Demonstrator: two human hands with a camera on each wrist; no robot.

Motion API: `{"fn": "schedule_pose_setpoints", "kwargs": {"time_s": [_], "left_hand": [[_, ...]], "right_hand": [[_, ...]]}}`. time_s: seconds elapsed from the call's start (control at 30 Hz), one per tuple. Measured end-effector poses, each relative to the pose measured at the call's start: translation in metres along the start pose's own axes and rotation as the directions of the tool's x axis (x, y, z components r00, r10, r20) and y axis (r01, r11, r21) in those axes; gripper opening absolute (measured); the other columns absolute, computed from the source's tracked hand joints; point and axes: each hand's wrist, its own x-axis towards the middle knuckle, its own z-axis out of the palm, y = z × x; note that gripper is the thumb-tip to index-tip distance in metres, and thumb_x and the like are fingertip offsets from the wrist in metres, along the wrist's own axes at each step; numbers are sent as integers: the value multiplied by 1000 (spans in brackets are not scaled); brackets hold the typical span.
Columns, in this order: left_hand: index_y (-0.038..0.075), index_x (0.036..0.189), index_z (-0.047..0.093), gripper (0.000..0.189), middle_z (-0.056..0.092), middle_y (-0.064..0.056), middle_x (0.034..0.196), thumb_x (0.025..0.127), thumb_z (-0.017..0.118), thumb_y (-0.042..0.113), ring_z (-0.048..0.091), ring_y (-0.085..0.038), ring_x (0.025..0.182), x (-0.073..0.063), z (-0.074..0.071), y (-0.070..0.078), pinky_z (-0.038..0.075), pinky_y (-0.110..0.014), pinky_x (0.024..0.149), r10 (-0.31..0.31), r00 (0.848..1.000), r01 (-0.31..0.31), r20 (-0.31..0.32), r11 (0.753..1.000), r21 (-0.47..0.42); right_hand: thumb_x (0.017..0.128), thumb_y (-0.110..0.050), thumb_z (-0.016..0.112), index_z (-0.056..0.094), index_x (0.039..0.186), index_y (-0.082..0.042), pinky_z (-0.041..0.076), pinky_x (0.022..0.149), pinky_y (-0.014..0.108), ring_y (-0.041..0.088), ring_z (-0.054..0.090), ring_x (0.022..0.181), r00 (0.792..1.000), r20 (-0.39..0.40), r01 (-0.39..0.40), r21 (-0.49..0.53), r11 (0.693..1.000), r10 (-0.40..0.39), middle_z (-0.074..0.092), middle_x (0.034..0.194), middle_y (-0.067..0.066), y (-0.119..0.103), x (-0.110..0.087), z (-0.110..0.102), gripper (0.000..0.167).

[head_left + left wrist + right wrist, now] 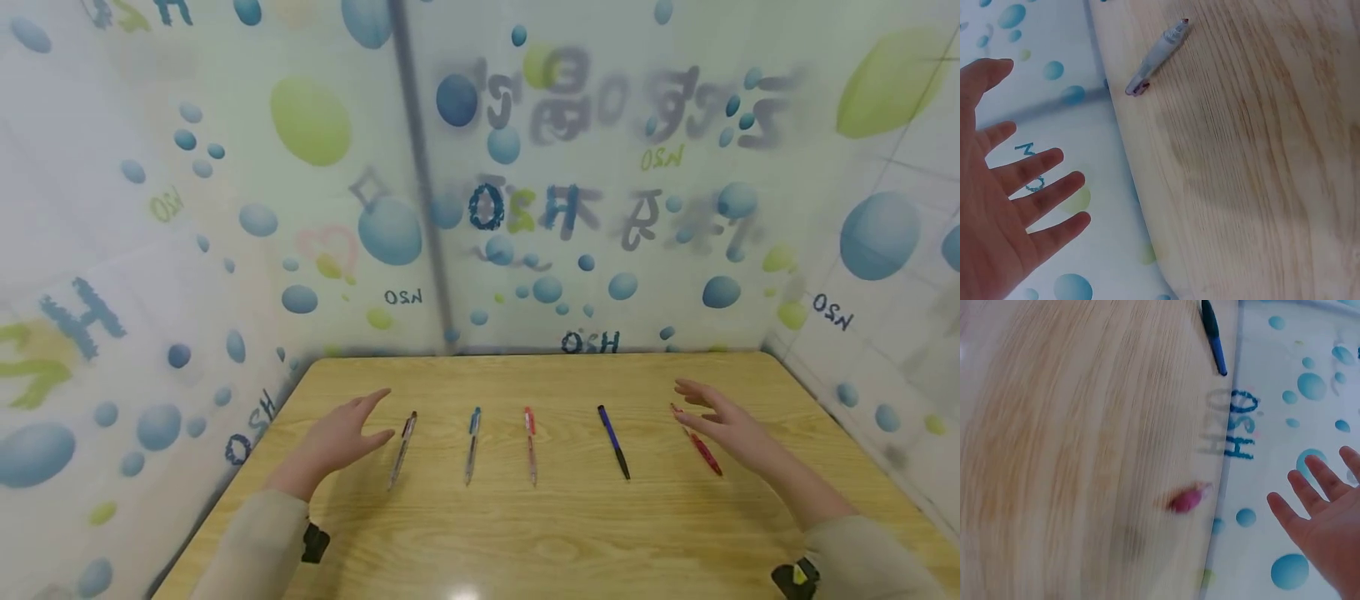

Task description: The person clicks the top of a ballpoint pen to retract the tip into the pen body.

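Note:
Several pens lie spaced apart in a row on the wooden table. In the head view my left hand (pixel 339 437) hovers beside the leftmost one, a clear pen with a dark brownish top (pixel 402 450); its fingers are extended and hold nothing. My right hand (pixel 723 425) is above the red pen (pixel 703 450) at the far right, hiding part of it, with fingers straight and nothing held. Between them lie a clear pen with a blue top (pixel 472 446), a clear pen with a red top (pixel 531 446) and a blue and black pen (pixel 613 442).
The wooden table (pixel 465 533) ends at a white curtain (pixel 510 325) printed with blue and green bubbles, which stands behind it and along both sides. Black devices are strapped at both wrists, at the sleeve ends.

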Motion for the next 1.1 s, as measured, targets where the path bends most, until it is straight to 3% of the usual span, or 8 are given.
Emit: {"fn": "schedule_pose_setpoints", "kwargs": {"time_s": [0.07,0.27,0.4,0.53,0.7,0.87,1.0,1.1], "left_hand": [[10,151,34,71,48,-24,139,94,61,44,51,-43,120,4,0,2,42,-59,93,1,1000,0,23,999,-45],[11,150,37,66,49,-19,139,97,58,44,54,-38,118,15,7,1,44,-54,93,28,995,-7,95,978,-211],[8,147,41,65,48,-18,140,96,59,45,54,-38,118,21,11,1,45,-53,94,51,988,-11,144,965,-264],[4,144,45,61,48,-16,142,94,64,35,52,-38,121,24,14,3,44,-53,95,68,982,-14,175,956,-292],[6,139,51,52,55,-15,131,92,67,25,54,-34,115,27,18,3,45,-51,91,67,979,-16,192,967,-254],[11,139,53,53,59,-10,117,91,69,28,59,-25,99,32,25,-3,48,-45,82,36,973,6,228,984,-178],[13,138,54,57,60,-6,105,87,74,29,58,-19,87,35,30,-9,49,-42,76,10,967,38,255,982,-185],[13,135,56,57,61,-3,99,84,77,28,58,-17,85,37,34,-13,50,-40,75,29,965,24,261,980,-199]], "right_hand": [[102,-23,54,30,150,1,39,95,60,44,39,126,1000,9,11,20,1000,-11,39,144,27,-4,5,7,59],[101,-24,56,30,150,-1,33,97,65,47,39,127,997,69,15,105,994,-23,39,145,26,-11,19,30,60],[99,-27,59,33,149,-5,34,99,63,46,38,129,993,115,6,155,988,-24,40,146,24,-21,30,46,61],[99,-24,60,36,148,-5,35,100,61,45,38,130,986,159,13,201,979,-46,40,146,22,-34,41,64,59],[98,-24,61,39,147,-5,36,100,59,43,40,129,977,202,23,234,972,-71,42,145,21,-49,54,87,57],[98,-26,62,42,145,-6,36,100,58,44,42,127,967,230,41,278,960,-108,47,141,19,-60,68,111,55],[98,-21,62,46,143,-6,38,100,56,42,44,125,962,241,50,302,952,-127,50,138,17,-69,79,129,50],[98,-22,61,48,142,-6,39,99,55,40,46,124,958,250,58,316,947,-143,51,137,19,-78,86,142,48]]}}
